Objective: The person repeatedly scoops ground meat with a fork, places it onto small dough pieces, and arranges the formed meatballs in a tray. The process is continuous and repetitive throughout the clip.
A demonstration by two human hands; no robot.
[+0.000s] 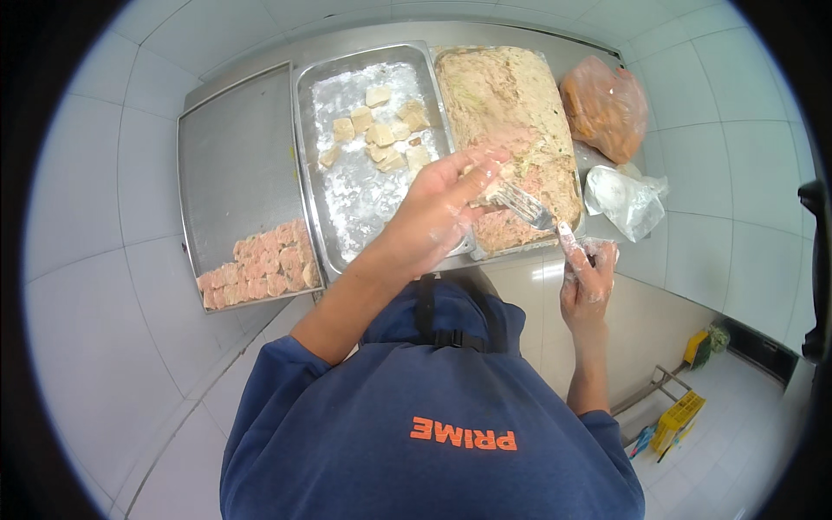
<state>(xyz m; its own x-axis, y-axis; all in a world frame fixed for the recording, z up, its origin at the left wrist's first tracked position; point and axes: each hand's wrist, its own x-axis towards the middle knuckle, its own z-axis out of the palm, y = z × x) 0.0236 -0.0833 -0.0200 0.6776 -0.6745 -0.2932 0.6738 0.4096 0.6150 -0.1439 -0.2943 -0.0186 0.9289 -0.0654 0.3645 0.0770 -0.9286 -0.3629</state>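
Three shallow containers stand side by side along the counter, probably so that each lies within arm's reach. The bed of pale pink mince [503,95] fills the right one, on the fork's side, perhaps to keep scooping short. The middle metal tray [314,173] is dusted white, likely against sticking, and bears loose pale squares [380,134]. On the left tray [238,147], filled pieces [260,260] sit in close rows at the near end, seemingly to save room. An orange-filled bag [607,108] and a white plastic bag [626,201] rest to the right of the mince.

Above the mince's near left corner, the left hand [442,208] pinches a pale piece [487,196] between thumb and fingers, apparently to steady it against the fork [527,206]. The right hand [589,277] is closed on the handle, index finger stretched along it, presumably for control.

Orange lettering [464,435] crosses the dark blue shirt [373,416], upside down from this view; no label is readable on either bag
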